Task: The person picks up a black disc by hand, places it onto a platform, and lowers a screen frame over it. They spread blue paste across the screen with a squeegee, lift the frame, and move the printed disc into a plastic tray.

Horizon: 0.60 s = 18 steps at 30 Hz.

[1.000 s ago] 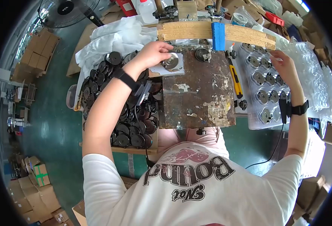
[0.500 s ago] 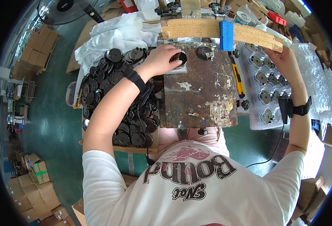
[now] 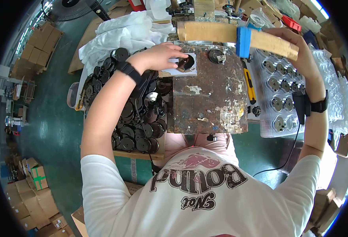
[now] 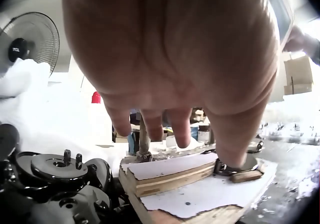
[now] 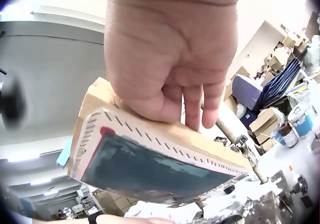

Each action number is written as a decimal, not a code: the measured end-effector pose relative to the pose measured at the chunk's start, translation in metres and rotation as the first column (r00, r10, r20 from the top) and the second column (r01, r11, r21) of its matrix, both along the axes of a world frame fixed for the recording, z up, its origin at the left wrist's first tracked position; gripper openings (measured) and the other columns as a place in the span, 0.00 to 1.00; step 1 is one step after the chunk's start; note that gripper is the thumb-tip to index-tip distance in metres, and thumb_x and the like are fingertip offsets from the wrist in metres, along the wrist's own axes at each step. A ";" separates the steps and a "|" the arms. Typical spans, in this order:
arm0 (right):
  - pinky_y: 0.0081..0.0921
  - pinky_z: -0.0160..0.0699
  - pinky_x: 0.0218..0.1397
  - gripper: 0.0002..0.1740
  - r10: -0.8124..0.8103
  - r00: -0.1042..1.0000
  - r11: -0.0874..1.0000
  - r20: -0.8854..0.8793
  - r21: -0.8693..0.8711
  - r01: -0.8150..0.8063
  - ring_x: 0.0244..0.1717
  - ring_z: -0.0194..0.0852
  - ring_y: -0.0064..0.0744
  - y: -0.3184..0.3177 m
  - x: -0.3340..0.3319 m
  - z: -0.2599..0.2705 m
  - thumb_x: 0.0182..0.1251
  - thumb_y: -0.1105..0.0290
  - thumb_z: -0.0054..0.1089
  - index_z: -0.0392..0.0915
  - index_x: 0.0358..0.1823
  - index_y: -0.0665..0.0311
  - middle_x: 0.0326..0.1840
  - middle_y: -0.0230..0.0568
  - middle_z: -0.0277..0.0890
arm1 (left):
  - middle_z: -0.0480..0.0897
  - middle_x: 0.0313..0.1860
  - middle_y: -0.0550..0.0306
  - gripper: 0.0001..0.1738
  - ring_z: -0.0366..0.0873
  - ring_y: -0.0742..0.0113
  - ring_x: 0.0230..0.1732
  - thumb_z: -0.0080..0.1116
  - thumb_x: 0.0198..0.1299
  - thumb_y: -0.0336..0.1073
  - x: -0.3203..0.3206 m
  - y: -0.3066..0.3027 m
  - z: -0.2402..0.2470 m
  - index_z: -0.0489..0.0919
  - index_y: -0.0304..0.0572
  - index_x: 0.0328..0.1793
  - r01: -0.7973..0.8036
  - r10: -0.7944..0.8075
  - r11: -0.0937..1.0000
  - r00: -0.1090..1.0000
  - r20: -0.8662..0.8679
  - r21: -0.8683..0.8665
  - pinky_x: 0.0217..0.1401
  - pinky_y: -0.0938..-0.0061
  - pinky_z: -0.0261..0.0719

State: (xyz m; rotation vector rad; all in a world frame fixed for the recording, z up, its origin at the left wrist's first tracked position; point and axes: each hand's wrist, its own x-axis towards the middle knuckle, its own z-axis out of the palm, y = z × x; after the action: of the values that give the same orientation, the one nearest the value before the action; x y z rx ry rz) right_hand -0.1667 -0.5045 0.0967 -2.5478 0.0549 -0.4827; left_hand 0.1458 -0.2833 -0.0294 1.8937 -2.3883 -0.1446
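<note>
The left hand point(image 3: 156, 58) reaches over a small white-topped board point(image 3: 191, 72), its thumb and a finger touching the black round disc point(image 3: 187, 63) there. In the left wrist view, the thumb tip rests at the disc point(image 4: 235, 170) beside a wood strip, while the other fingers point down, apart. The right hand point(image 3: 303, 53) grips the right end of a long wooden bar point(image 3: 209, 31) with a blue block point(image 3: 243, 42) around its middle. From the right wrist, curled fingers hold the bar point(image 5: 192, 136), whose lower side has a dark teal face.
Black discs point(image 3: 128, 132) are heaped at the left. A worn metal plate point(image 3: 209, 94) lies in the centre, with another round part point(image 3: 216, 56) on it. To its right are a yellow cutter point(image 3: 249, 85) and a clear tray point(image 3: 266, 118) of metal discs. White cloth point(image 3: 122, 33) lies behind.
The left hand brought a black disc onto the white-topped board, then loosened and drew slightly left. The right hand took hold of the bar's end; the bar shifted right and its right end tilted lower.
</note>
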 end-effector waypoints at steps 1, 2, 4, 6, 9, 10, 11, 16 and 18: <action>0.24 0.69 0.55 0.17 0.005 1.000 1.000 -0.002 0.001 -0.005 0.52 0.72 0.29 -0.003 0.001 0.000 0.58 0.82 0.51 0.73 0.50 0.66 0.50 0.39 0.75 | 0.75 0.53 0.52 0.25 0.70 0.55 0.56 0.56 0.55 0.40 -0.001 0.006 0.000 0.70 0.53 0.62 -0.075 0.071 0.997 0.984 -0.164 -0.023 0.61 0.66 0.65; 0.24 0.70 0.54 0.17 0.046 0.994 0.999 -0.101 0.034 -0.043 0.51 0.72 0.28 -0.006 0.003 -0.001 0.58 0.81 0.51 0.73 0.50 0.65 0.49 0.39 0.75 | 0.76 0.51 0.51 0.27 0.72 0.55 0.54 0.56 0.56 0.40 -0.002 0.012 0.000 0.68 0.50 0.63 -0.153 0.134 0.988 0.936 -0.325 -0.034 0.59 0.67 0.67; 0.25 0.71 0.52 0.18 0.131 0.949 0.989 -0.287 0.108 -0.104 0.48 0.73 0.27 -0.011 0.008 -0.002 0.58 0.80 0.52 0.73 0.51 0.63 0.48 0.38 0.75 | 0.77 0.50 0.51 0.28 0.73 0.55 0.51 0.56 0.56 0.39 -0.019 0.027 0.010 0.67 0.48 0.65 -0.230 0.188 0.973 0.859 -0.476 -0.031 0.57 0.67 0.70; 0.25 0.72 0.51 0.18 0.065 0.941 0.997 -0.332 0.070 -0.044 0.47 0.73 0.27 0.001 0.027 -0.002 0.58 0.80 0.52 0.73 0.51 0.63 0.47 0.38 0.75 | 0.78 0.44 0.50 0.32 0.76 0.57 0.45 0.55 0.58 0.40 -0.056 0.046 0.032 0.60 0.42 0.68 -0.352 0.350 0.920 0.546 -0.761 0.171 0.50 0.69 0.73; 0.26 0.74 0.48 0.18 -0.069 0.908 0.998 -0.413 -0.016 0.068 0.43 0.74 0.27 0.020 0.068 -0.016 0.58 0.79 0.53 0.73 0.51 0.62 0.45 0.38 0.75 | 0.80 0.39 0.50 0.36 0.78 0.58 0.39 0.54 0.59 0.41 -0.078 0.057 0.022 0.54 0.37 0.70 -0.356 0.422 0.889 0.394 -0.817 0.287 0.45 0.71 0.75; 0.26 0.74 0.46 0.18 -0.102 0.968 0.990 -0.229 -0.116 0.076 0.41 0.74 0.28 0.016 0.087 -0.031 0.57 0.76 0.55 0.73 0.51 0.61 0.43 0.37 0.76 | 0.80 0.37 0.50 0.37 0.78 0.59 0.37 0.54 0.60 0.41 -0.082 0.060 0.011 0.51 0.36 0.70 -0.336 0.427 0.894 0.445 -0.787 0.295 0.43 0.71 0.75; 0.27 0.75 0.44 0.18 -0.112 0.993 0.972 -0.034 -0.212 0.103 0.39 0.74 0.29 0.016 0.102 -0.044 0.56 0.74 0.57 0.73 0.51 0.60 0.41 0.37 0.76 | 0.80 0.35 0.50 0.38 0.78 0.60 0.35 0.53 0.61 0.42 -0.084 0.062 0.001 0.48 0.35 0.71 -0.317 0.429 0.899 0.496 -0.755 0.302 0.42 0.72 0.75; 0.29 0.75 0.42 0.17 -0.088 0.996 0.930 -0.003 -0.358 0.081 0.38 0.74 0.38 0.039 0.143 -0.071 0.52 0.71 0.61 0.75 0.45 0.62 0.36 0.40 0.75 | 0.80 0.33 0.50 0.40 0.78 0.60 0.33 0.54 0.60 0.43 -0.088 0.063 -0.019 0.47 0.34 0.71 -0.357 0.469 0.881 0.573 -0.673 0.310 0.40 0.72 0.74; 0.31 0.74 0.42 0.16 -0.084 0.981 0.881 -0.174 -0.473 -0.009 0.39 0.73 0.43 0.048 0.145 -0.073 0.50 0.70 0.62 0.76 0.42 0.63 0.35 0.41 0.75 | 0.80 0.34 0.50 0.41 0.78 0.60 0.34 0.54 0.60 0.43 -0.088 0.063 -0.018 0.46 0.35 0.71 -0.356 0.470 0.880 0.564 -0.679 0.313 0.39 0.72 0.74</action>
State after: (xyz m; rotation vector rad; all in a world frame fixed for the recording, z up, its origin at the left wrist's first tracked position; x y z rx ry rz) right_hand -0.0217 -0.4569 0.0232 -3.0760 0.0622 -0.2875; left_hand 0.0573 -0.2198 -0.0477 1.8732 -1.3718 -0.8833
